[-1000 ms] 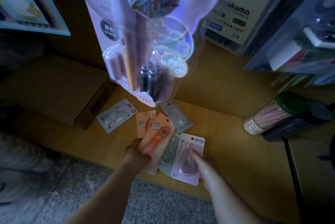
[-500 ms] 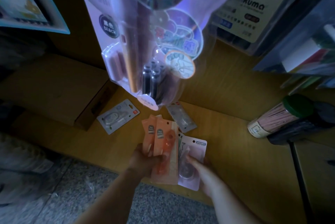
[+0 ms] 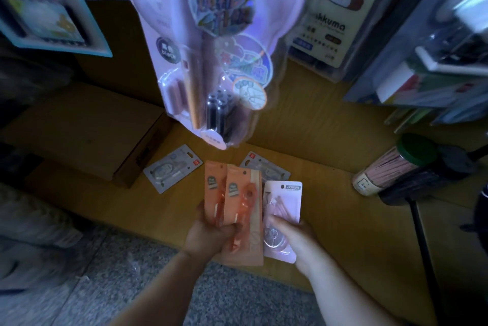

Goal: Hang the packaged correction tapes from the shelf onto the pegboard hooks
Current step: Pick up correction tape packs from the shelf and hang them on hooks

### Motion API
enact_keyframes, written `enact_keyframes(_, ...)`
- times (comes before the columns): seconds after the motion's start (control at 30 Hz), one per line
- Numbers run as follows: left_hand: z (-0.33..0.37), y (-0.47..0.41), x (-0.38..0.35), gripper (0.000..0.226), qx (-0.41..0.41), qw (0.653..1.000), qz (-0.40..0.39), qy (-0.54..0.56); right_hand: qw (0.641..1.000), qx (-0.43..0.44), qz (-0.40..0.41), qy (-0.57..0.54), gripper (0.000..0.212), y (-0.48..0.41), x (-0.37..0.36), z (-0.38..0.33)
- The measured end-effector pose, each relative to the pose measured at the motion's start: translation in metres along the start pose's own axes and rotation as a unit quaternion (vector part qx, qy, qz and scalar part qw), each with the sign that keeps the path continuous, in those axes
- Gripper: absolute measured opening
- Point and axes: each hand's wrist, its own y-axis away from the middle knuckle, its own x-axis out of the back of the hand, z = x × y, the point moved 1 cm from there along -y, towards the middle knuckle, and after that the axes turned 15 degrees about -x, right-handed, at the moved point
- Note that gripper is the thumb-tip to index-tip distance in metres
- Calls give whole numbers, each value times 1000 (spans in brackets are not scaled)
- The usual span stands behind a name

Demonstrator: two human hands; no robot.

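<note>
My left hand [image 3: 208, 237] grips a small stack of orange correction tape packs [image 3: 239, 209], held upright above the wooden shelf [image 3: 330, 220]. My right hand [image 3: 295, 238] holds a pink-white correction tape pack [image 3: 284, 209] right beside them, thumb on its front. Two grey packs lie flat on the shelf: the nearer-left grey pack [image 3: 171, 168] beside a box, and the other grey pack [image 3: 266, 167] partly hidden behind the held packs.
A cardboard box [image 3: 87, 135] sits on the shelf at left. A large purple pen blister pack [image 3: 208, 61] hangs low over the shelf's middle. A green-capped jar [image 3: 390, 164] lies at right beside a dark object. More hanging goods fill the top right. Grey floor lies below.
Both hands have gathered the fanned packs into upright, side-by-side stacks and lifted them slightly off the shelf. The view shifted a little.
</note>
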Motion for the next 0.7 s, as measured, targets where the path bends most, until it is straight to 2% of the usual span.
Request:
enact_keyframes(0.13, 10, 14, 6, 71, -18, 998, 16, 59, 999, 27, -15, 17, 13, 24, 2, -11)
enact_keyframes(0.3, 31, 47, 24, 62, 1, 985, -1, 173, 998, 46, -47, 9, 13, 71, 9, -40)
enact_keyframes(0.37, 43, 63, 31, 75, -2, 981, -24, 194, 996, 36, -81, -3, 9, 97, 14, -47)
enact_keyframes(0.47, 61, 93, 38, 112, -25, 976, -65, 209, 992, 37, -119, -16, 11, 132, 21, -45)
enact_keyframes(0.6, 73, 138, 46, 98, -33, 967, -95, 233, 985, 36, -159, -48, 11, 181, 27, -40)
enact_keyframes(0.7, 77, 168, 51, 120, -53, 966, -103, 230, 984, 49, -168, -38, 14, 215, 33, -36)
